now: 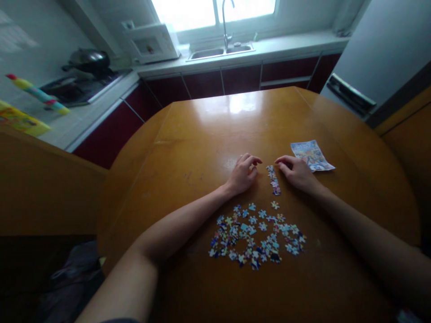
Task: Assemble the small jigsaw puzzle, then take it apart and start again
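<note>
A narrow strip of joined jigsaw puzzle pieces [273, 180] lies on the wooden table between my two hands. To its left rests my left hand [244, 174], open, thumb apart from the slightly bent fingers, with nothing in it. My right hand [296, 174] is on the other side, index finger pointing at the strip's far end and thumb just below it. No piece shows between them, and both hands appear apart from the strip. Nearer to me sits a loose puzzle piece [275, 205], and beyond it spreads a heap of loose puzzle pieces [267, 244].
A printed picture sheet [311, 154] lies behind my right hand. The wooden table [202, 134] has rounded sides. Farther off are a counter with a sink [220, 51], a microwave [153, 42], a wok [88, 60] on the stove, and a fridge [380, 49] at right.
</note>
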A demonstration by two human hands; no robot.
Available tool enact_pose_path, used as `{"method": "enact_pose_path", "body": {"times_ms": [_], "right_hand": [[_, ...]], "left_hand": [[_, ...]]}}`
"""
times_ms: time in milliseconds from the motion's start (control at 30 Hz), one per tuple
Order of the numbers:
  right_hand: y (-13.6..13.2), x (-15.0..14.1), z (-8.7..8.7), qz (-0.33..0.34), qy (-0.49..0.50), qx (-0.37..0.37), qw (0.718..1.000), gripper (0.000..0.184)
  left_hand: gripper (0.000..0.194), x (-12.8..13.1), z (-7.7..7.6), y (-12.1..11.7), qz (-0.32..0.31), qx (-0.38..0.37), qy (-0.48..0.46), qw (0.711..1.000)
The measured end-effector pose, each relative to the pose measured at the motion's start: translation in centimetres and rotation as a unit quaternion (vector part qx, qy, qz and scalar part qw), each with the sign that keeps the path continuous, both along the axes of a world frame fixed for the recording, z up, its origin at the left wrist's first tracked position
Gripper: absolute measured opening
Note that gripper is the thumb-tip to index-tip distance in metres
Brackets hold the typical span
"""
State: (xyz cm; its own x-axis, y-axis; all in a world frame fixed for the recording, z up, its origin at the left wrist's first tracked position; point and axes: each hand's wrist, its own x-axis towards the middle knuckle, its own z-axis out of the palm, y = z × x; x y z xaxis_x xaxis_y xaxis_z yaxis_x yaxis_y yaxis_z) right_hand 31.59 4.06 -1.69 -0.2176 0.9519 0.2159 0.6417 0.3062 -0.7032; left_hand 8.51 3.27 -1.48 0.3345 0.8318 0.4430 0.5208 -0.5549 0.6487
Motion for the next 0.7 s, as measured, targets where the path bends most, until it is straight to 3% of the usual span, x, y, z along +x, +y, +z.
{"method": "enact_pose_path", "body": {"times_ms": [700], "right_hand": [[0.01,0.17,0.04,0.01,0.008,-0.006,1.0,0.021]], "left_hand": [[0.028,-0.09,0.15,0.05,-0.016,-0.008,-0.008,1.0]]}}
